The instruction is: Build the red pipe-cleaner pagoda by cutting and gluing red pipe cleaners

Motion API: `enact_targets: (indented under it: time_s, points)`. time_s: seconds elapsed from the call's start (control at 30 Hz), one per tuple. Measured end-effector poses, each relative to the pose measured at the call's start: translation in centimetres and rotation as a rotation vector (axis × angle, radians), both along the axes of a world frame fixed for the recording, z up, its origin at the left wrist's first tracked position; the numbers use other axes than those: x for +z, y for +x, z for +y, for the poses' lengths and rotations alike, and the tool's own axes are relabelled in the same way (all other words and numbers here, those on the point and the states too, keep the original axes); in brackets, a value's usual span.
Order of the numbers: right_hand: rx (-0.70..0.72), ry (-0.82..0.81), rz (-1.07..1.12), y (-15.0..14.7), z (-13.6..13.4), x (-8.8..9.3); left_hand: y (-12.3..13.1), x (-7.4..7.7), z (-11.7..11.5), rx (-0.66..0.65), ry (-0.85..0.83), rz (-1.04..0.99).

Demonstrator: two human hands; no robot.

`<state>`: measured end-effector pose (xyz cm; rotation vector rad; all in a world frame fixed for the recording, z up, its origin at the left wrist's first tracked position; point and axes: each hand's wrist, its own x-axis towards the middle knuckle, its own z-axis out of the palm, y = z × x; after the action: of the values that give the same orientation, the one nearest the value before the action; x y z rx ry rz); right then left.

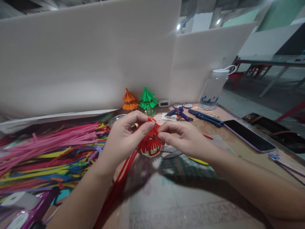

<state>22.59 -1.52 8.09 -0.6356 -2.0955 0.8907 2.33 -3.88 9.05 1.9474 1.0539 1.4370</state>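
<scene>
A small red tree made of pipe cleaners [151, 144] stands on a pale base at the middle of the table. My left hand [130, 135] pinches the red strands at its top from the left, thumb against fingers. On the right side of the top, my right hand [181, 135] has thumb and fingers closed on the red piece too. Long red pipe cleaners [125, 173] trail down below my left hand. Behind stand an orange tree [130, 99] and a green tree [148, 99].
Bundles of coloured pipe cleaners [59, 152] lie at the left, with a purple device [39, 208] in front. A blue glue gun [179, 113], a blue-handled tool [207, 117], a phone [249, 135] and a bottle [213, 89] are at the right. A white partition [95, 60] rises behind.
</scene>
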Motion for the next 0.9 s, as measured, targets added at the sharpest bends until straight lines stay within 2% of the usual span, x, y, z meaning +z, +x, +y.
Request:
enact_targets:
  time_s: [0.17, 0.37, 0.47, 0.6, 0.73, 0.9]
  points:
    - [-0.009, 0.074, -0.067, 0.1, 0.1, 0.1, 0.0, 0.0, 0.3, 0.000, 0.037, 0.064]
    - [-0.152, 0.218, -0.183, -0.5, 0.3, -1.6, -1.3, -0.6, 2.3, 0.236, 0.212, 0.089]
    - [-0.195, 0.234, -0.260, -0.8, 0.3, -2.6, -1.9, -1.3, 3.5, 0.228, 0.136, 0.187]
    - [-0.217, 0.256, -0.238, -0.8, 0.4, -3.8, -1.9, -1.8, 4.2, 0.158, 0.076, 0.268]
    - [-0.229, 0.254, -0.202, -0.7, 0.3, -5.3, -1.4, -1.9, 4.2, 0.172, 0.045, 0.233]
    - [-0.245, 0.454, -0.161, -1.0, 0.4, -6.7, -1.1, -2.1, 4.2, 0.203, 0.010, 0.132]
